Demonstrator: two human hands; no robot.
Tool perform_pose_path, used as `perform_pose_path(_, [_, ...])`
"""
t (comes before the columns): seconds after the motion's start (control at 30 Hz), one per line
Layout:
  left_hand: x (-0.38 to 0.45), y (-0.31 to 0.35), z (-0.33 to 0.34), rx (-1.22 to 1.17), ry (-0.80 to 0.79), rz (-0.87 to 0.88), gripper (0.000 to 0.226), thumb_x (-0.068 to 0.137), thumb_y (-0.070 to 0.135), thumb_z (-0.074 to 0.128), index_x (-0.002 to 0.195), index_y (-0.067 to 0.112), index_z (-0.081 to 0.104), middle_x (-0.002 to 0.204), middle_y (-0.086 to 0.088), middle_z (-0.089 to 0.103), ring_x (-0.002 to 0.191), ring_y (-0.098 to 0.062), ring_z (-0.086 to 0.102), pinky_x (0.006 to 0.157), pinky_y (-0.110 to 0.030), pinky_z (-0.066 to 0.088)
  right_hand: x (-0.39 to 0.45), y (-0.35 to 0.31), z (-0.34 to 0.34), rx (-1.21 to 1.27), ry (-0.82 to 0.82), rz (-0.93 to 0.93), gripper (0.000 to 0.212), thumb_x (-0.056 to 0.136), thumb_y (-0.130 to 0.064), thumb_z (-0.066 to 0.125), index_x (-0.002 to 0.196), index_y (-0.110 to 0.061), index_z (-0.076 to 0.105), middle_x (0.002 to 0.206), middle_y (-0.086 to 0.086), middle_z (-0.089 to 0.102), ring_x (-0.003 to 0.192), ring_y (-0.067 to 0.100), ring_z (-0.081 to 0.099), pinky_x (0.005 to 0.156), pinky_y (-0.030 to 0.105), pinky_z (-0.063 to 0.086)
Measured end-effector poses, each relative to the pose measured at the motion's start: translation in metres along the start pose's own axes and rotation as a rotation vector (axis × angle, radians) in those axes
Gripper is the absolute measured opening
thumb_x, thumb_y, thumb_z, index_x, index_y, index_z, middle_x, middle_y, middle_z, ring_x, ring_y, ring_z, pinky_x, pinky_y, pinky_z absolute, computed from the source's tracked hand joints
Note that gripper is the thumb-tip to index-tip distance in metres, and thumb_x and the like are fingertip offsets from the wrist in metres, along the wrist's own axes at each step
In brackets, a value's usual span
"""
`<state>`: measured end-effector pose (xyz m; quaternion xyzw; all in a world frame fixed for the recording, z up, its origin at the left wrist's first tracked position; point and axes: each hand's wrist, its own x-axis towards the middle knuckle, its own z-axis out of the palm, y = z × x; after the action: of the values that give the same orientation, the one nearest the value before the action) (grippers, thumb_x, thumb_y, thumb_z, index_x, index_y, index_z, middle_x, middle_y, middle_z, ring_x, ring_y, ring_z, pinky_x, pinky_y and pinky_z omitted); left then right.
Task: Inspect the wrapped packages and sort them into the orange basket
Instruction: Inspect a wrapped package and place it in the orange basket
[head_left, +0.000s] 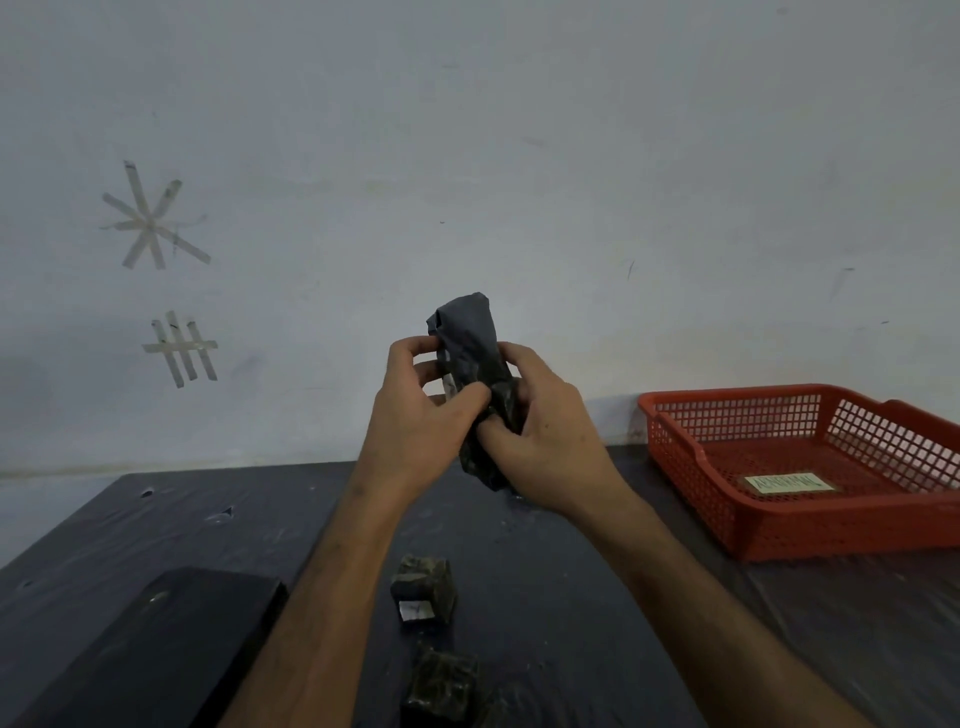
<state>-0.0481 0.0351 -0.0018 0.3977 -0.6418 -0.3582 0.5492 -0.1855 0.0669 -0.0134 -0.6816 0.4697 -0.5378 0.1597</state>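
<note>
A long package wrapped in dark plastic (467, 338) stands upright in the air above the table, held between both hands. My left hand (421, 415) grips its left side, thumb across the front. My right hand (540, 436) curls round its lower right part. Two small dark wrapped packages lie on the table below my arms, one (423, 595) nearer the middle and one (441, 688) at the bottom edge. The orange basket (691, 467) sits at the right on the table, with only a pale label (789, 483) on its floor.
The table wears a dark plastic sheet (519, 561). A black flat box (156, 649) lies at the front left. A white wall with tape marks (150, 223) rises right behind the table.
</note>
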Motion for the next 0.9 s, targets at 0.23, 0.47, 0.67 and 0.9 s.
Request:
perform_pose_path(0.23, [-0.002, 0.001, 0.001, -0.001, 0.007, 0.007, 0.055, 0.092, 0.010, 0.070, 0.137, 0.030, 0.045, 0.126, 0.007, 0.069, 0.098, -0.010, 0.076, 0.073, -0.022, 0.058, -0.003, -0.001, -0.003, 0.059, 0.001, -0.011, 0.059, 0.095, -0.010, 0.071, 0.147, -0.022, 0.048, 0.106, -0.003, 0.082, 0.085, 0.013, 0.079, 0.078, 0.042, 0.066])
perform_pose_path(0.47, [0.003, 0.011, 0.000, -0.011, -0.088, 0.009, 0.058, 0.091, 0.010, 0.071, 0.139, 0.032, 0.045, 0.123, 0.009, 0.070, 0.099, -0.011, 0.077, 0.087, -0.038, 0.065, 0.000, 0.002, -0.017, 0.143, -0.021, 0.040, 0.057, 0.093, -0.007, 0.067, 0.143, -0.029, 0.050, 0.103, 0.000, 0.082, 0.093, 0.020, 0.079, 0.089, 0.051, 0.064])
perform_pose_path(0.67, [0.012, 0.025, 0.005, -0.100, -0.136, 0.024, 0.053, 0.094, 0.000, 0.062, 0.137, 0.027, 0.050, 0.122, -0.002, 0.074, 0.093, -0.016, 0.079, 0.086, -0.043, 0.065, 0.010, 0.000, -0.037, 0.236, -0.021, 0.076, 0.053, 0.088, -0.003, 0.078, 0.133, -0.026, 0.062, 0.116, 0.000, 0.078, 0.103, 0.017, 0.078, 0.093, 0.043, 0.064])
perform_pose_path(0.9, [0.025, 0.036, 0.022, -0.227, -0.295, 0.008, 0.052, 0.097, -0.005, 0.063, 0.139, 0.022, 0.051, 0.119, -0.005, 0.078, 0.100, -0.021, 0.077, 0.081, -0.039, 0.064, 0.013, 0.004, -0.078, 0.239, -0.082, 0.042, 0.042, 0.100, -0.011, 0.071, 0.139, -0.022, 0.062, 0.122, 0.003, 0.077, 0.113, 0.016, 0.075, 0.094, 0.031, 0.062])
